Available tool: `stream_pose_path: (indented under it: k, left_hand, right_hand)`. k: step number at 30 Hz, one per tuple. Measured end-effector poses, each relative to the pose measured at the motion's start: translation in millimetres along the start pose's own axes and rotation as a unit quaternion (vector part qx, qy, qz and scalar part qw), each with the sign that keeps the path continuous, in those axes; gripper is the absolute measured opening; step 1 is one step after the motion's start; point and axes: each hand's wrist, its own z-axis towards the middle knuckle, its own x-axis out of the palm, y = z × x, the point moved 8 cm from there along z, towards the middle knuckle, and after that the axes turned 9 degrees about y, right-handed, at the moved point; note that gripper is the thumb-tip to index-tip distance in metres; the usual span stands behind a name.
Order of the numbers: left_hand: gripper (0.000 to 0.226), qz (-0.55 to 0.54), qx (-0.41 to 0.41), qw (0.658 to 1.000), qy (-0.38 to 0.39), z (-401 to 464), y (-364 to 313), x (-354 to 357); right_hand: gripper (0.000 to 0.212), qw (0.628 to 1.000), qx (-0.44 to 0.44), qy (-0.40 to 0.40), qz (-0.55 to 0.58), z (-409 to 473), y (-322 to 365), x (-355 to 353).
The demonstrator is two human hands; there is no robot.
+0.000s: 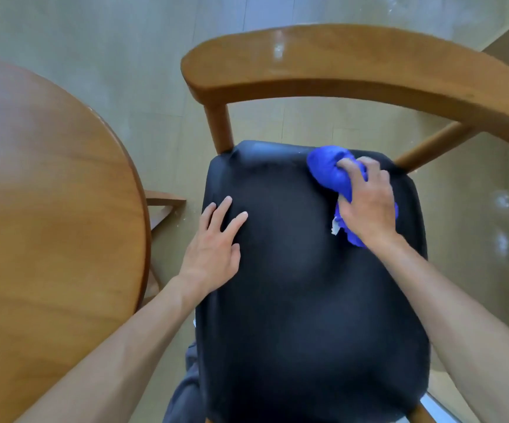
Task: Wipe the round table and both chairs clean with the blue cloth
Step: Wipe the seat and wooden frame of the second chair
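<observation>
In the head view, the person stands over a chair [314, 270] and looks down on its black padded seat. The right hand [367, 206] grips the blue cloth [328, 169], which is bunched into a ball; the fingers curl round it and press it on the far right corner of the seat, just beside the place where a wooden post meets the cushion. I think the cloth is bunched so that the hand can push hard with it and reach into that corner.

The left hand [216, 245] lies flat on the left edge of the seat, with fingers straight and a little spread, and holds nothing. It probably steadies the chair, so that the chair does not slide while the other hand rubs.

The curved wooden backrest [338, 65] arches above the seat, on the far side from the person. The round table [49, 209] is at the left, near the chair but apart from it.

The step in hand seems to be the wiping of this seat. Only one chair shows, so I cannot tell how far the whole task is.
</observation>
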Motion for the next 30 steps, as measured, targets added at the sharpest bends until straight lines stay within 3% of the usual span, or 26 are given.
stream_pose_path:
  k: [1,3,6,9,11,13,15,17,18,20,21,22,27,30]
  left_hand:
    - [0.059,-0.010,-0.003,1.000,-0.002,0.2,0.8,0.4]
    - [0.062,-0.031,-0.002,1.000,0.001,0.3,0.7,2.1]
    - [0.066,-0.045,0.006,0.999,0.010,0.8,-0.1,0.2]
    - [0.068,-0.042,0.003,0.999,0.026,1.3,1.2,-2.5]
    - [0.067,-0.041,0.004,0.999,0.030,0.8,3.9,-4.2]
    - [0.066,-0.034,0.013,0.999,0.025,0.9,3.5,-4.6]
    - [0.066,-0.032,0.011,0.999,0.017,0.3,4.9,-2.9]
    - [0.066,-0.028,0.003,1.000,0.009,0.2,8.4,0.2]
    - [0.066,-0.022,0.002,1.000,0.008,0.8,9.5,1.5]
    - [0.067,-0.015,-0.003,1.000,0.015,1.8,12.6,3.6]
    - [0.068,-0.014,-0.008,1.000,0.019,2.1,13.7,4.5]
    - [0.070,-0.012,-0.014,1.000,0.025,2.4,13.8,5.7]
    - [0.071,-0.009,-0.010,1.000,0.028,3.6,12.1,4.3]
    - [0.068,-0.001,-0.007,0.999,0.031,2.7,13.3,-2.1]
  right_hand:
    - [0.054,0.997,0.078,-0.010,0.026,-0.1,-6.8,2.0]
    - [0.055,0.996,0.075,-0.020,0.034,-28.2,21.7,16.1]
    - [0.055,0.988,-0.126,0.077,0.051,-143.3,102.4,61.5]
    - [0.050,0.900,-0.363,0.238,-0.045,-264.5,143.3,98.0]
    - [0.052,0.834,-0.460,0.288,-0.095,-267.8,137.5,101.3]
    - [0.052,0.808,-0.518,0.254,-0.120,-223.4,126.1,87.2]
    - [0.049,0.870,-0.453,0.172,-0.091,-139.4,100.3,56.1]
    - [0.055,0.962,-0.256,0.073,-0.059,-46.1,49.6,22.9]
    - [0.056,0.989,-0.132,0.041,-0.047,-7.1,18.1,7.3]
    - [0.055,0.992,0.127,-0.001,0.024,42.1,-38.9,-8.9]
    - [0.056,0.973,0.222,-0.017,0.065,53.5,-47.9,-8.0]
    - [0.056,0.962,0.261,-0.024,0.077,61.2,-38.0,-3.0]
    - [0.062,0.997,0.055,0.032,0.048,60.6,139.7,63.0]
    - [0.057,0.997,-0.037,0.066,0.032,53.2,142.1,59.4]
